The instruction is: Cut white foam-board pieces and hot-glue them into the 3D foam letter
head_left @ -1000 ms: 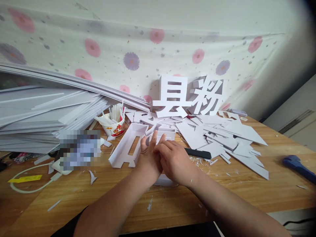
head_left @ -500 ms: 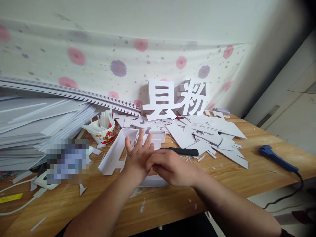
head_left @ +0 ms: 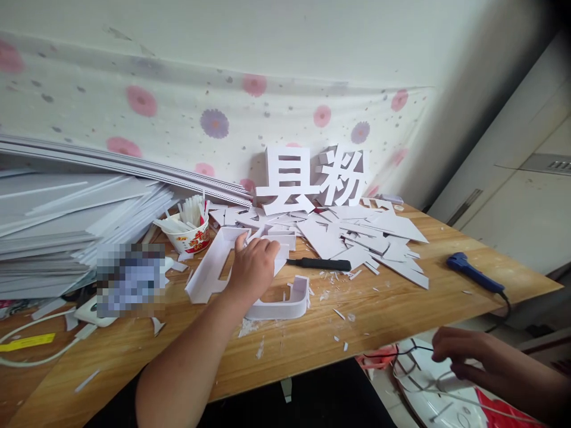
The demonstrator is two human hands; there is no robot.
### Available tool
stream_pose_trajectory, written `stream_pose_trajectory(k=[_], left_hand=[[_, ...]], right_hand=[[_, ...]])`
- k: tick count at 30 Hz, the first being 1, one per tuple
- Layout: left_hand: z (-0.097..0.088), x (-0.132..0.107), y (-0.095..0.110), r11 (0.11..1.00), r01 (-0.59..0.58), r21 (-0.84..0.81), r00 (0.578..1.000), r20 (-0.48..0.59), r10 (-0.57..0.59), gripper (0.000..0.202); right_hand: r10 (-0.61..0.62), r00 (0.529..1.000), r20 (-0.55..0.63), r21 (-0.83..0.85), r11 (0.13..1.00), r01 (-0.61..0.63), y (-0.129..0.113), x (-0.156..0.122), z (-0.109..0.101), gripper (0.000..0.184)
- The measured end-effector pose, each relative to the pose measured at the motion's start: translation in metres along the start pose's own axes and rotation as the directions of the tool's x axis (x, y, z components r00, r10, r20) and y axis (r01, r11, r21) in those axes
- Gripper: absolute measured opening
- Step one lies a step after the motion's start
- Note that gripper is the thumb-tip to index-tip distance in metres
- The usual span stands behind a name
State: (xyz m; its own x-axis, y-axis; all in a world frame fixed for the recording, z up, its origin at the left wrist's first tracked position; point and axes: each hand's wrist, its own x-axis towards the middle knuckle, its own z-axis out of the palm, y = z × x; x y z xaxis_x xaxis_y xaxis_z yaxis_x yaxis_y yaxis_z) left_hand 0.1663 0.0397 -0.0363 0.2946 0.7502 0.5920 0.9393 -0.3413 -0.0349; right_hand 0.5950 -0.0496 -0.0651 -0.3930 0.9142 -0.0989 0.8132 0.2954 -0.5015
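At left stands one paper cup [head_left: 187, 241] with red characters, full of white strips [head_left: 193, 211]. In the middle, the left hand [head_left: 254, 267] is over a white letter shell [head_left: 279, 310], fingers bent; their grip I cannot tell. Behind stand two letters [head_left: 307, 184], 县 and 粉, with scraps [head_left: 322, 239] before them. One black tool [head_left: 323, 264] follows. At lower right, the right hand [head_left: 464, 355] curls fingers near a black cord [head_left: 397, 355]; holding, I cannot tell. One blue tool [head_left: 475, 273] lies above.

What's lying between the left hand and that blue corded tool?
In the head view, between the left hand and the blue corded tool: a black-handled tool, then white offcuts.
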Motion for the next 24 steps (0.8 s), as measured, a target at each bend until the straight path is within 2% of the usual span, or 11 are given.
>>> stream_pose_trajectory(k=[3, 5, 8, 11, 13, 16, 19, 22, 24], left_hand=[[-0.002, 0.001, -0.001, 1.000, -0.018, -0.021, 1.000, 0.003, 0.018, 0.030], [-0.003, 0.001, -0.002, 0.999, -0.019, -0.036, 1.000, -0.003, 0.019, 0.028], [-0.003, -0.001, -0.003, 0.996, -0.019, -0.084, 0.999, -0.027, 0.017, 0.026], [-0.003, -0.001, -0.004, 0.988, -0.022, -0.152, 0.998, -0.062, 0.013, 0.023], [-0.003, -0.001, -0.005, 0.977, -0.033, -0.211, 0.995, -0.102, 0.011, 0.017], [-0.001, -0.001, -0.008, 0.943, -0.053, -0.330, 0.979, -0.201, -0.015, 0.016], [0.001, -0.004, -0.012, 0.896, -0.024, -0.444, 0.961, -0.257, -0.102, 0.016], [0.003, -0.006, -0.015, 0.853, 0.070, -0.517, 0.956, -0.211, -0.206, 0.013], [0.005, -0.007, -0.017, 0.839, 0.135, -0.527, 0.952, -0.167, -0.258, 0.014]], right_hand=[[0.058, 0.994, 0.089, -0.012, 0.998, -0.057, -0.009, 0.004, -0.003, 0.033], [0.070, 0.998, 0.006, -0.033, 0.997, -0.069, -0.022, 0.016, -0.007, 0.036], [-0.023, 0.990, -0.140, -0.035, 0.999, 0.018, -0.048, 0.042, -0.011, 0.033], [-0.130, 0.960, -0.247, -0.012, 0.991, 0.131, -0.072, 0.076, -0.011, 0.025], [-0.158, 0.943, -0.294, -0.018, 0.987, 0.160, -0.083, 0.106, -0.012, 0.024], [-0.092, 0.936, -0.340, -0.070, 0.995, 0.072, -0.090, 0.156, -0.019, 0.022], [-0.017, 0.931, -0.365, -0.101, 0.995, -0.021, -0.087, 0.207, -0.032, 0.023], [0.063, 0.934, -0.351, -0.140, 0.983, -0.119, -0.076, 0.245, -0.040, 0.021], [0.100, 0.944, -0.313, -0.169, 0.973, -0.159, -0.067, 0.261, -0.039, 0.019]])
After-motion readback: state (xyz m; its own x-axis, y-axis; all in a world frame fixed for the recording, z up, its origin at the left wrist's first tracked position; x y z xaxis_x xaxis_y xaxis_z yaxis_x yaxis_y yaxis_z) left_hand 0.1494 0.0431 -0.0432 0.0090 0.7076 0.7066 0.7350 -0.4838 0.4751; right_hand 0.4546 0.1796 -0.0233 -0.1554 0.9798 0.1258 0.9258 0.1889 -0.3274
